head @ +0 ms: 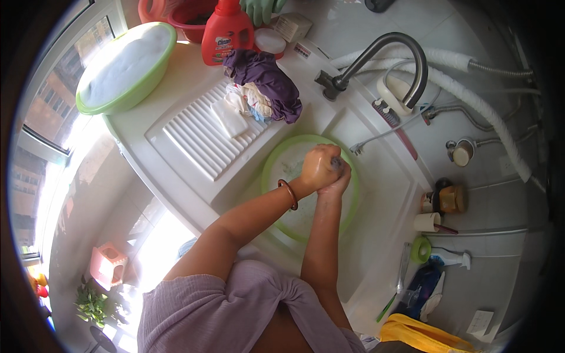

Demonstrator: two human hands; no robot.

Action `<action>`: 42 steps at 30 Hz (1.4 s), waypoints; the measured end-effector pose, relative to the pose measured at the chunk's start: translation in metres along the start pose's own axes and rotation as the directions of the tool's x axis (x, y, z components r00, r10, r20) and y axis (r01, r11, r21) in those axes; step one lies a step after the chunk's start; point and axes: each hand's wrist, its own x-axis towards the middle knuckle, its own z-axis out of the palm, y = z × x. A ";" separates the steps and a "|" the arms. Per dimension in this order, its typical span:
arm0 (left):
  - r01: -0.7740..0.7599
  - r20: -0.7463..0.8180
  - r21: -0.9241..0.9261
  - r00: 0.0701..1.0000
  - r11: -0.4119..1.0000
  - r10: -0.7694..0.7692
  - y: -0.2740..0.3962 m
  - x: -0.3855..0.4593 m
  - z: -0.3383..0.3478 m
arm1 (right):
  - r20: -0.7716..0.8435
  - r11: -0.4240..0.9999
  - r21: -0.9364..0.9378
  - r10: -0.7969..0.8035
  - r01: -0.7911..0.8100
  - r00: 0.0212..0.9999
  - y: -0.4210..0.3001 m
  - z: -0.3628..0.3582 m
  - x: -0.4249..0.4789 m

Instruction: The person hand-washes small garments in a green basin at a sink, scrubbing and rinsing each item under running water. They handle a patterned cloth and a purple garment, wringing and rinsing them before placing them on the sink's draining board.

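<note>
Both hands are clasped together above a green-rimmed basin [268, 175] of cloudy water in the white sink. My left hand [318, 167], with a brown bangle at its wrist, is closed on a small dark wet cloth [337, 164]. My right hand [340, 180] presses against it from the right and below, closed on the same cloth. Only a small bunched part of the cloth shows; the fingers hide the rest. On the ribbed washboard [194, 143] lie a folded white cloth [229, 119], a crumpled purple garment [269, 84] and some light-coloured pieces.
A green basin full of foam [128, 66] stands at the upper left, near a red detergent bottle [227, 37]. A curved metal faucet [383, 39] rises behind the sink. A brush [404, 137] lies on the right ledge, beside a cable with a plug [357, 148].
</note>
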 end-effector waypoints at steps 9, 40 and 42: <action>0.024 0.098 0.151 0.994 0.988 -0.040 -0.001 0.011 -0.009 | -0.008 0.985 0.081 0.153 -0.152 0.988 -0.018 0.030 -0.020; 0.235 0.503 -0.433 0.864 0.870 0.017 0.019 0.049 -0.110 | 0.150 0.944 -0.273 0.233 -0.186 0.961 -0.056 0.028 -0.076; 0.246 0.492 -0.351 0.870 0.903 -0.046 0.035 0.052 -0.114 | 0.132 0.940 -0.288 0.229 -0.183 0.965 -0.056 0.030 -0.084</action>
